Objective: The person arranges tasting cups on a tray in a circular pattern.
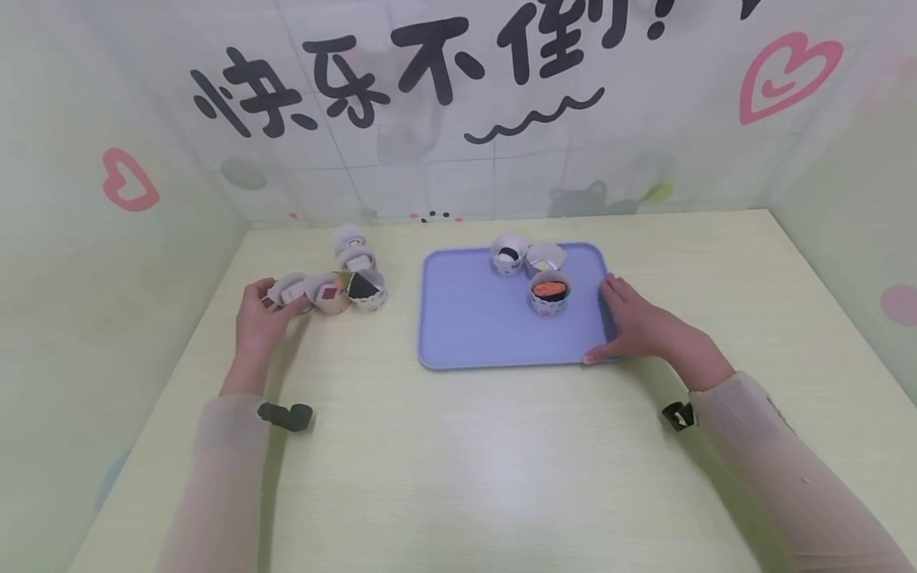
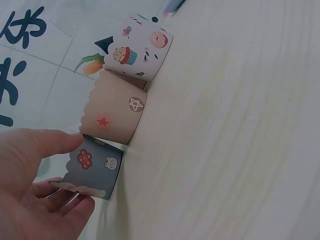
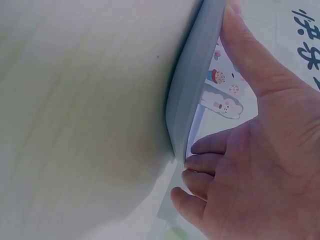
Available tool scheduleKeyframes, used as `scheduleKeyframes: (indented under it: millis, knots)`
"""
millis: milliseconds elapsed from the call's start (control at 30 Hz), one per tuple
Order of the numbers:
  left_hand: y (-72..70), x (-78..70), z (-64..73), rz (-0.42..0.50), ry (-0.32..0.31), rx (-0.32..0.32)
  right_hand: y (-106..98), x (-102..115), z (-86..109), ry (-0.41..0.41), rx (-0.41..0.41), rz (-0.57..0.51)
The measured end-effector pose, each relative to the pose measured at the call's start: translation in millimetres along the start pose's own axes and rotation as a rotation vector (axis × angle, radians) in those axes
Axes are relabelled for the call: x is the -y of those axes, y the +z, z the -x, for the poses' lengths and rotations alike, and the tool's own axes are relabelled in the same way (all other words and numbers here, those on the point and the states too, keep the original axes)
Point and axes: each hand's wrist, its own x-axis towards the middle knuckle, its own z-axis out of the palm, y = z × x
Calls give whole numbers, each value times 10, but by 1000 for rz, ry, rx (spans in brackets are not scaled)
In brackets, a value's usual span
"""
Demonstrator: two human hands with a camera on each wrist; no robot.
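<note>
In the head view my left hand is at the leftmost paper baking cup of a row. In the left wrist view that cup is grey; my thumb is at its rim and my fingers curl round its far side. Beside it stand a tan cup with a dark red square piece inside and a white patterned cup holding a black triangular piece. My right hand rests at the right end of a blue tray, thumb by the near corner, fingers along the side rim.
On the tray stand a cup with a black-and-white piece, a pale-filled cup and a cup with an orange-topped piece. Two more cups stand behind the left row. A printed wall closes off the table's back.
</note>
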Motion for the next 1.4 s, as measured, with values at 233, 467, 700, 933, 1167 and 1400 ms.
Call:
scheduleKeyframes:
  millis: [233,467,700,933,1167,1400]
  knots:
    - [4,17,-20,-21,1,-9,0,-9,-2,11,9,-4]
    - [24,14,-54,-37,-6,-19,8,-7,-2,14,8,-18]
    - [39,-4,-58,-69,-13,-39,20,-23,1,11,9,-33]
    - [42,-18,-14,-100,-14,-68,24,-21,-4,12,3,-33]
    - [19,15,2,-111,-18,-93,6,-7,9,18,14,-26]
    - [-30,35,16,-105,-46,-110,19,-22,-1,11,8,-31]
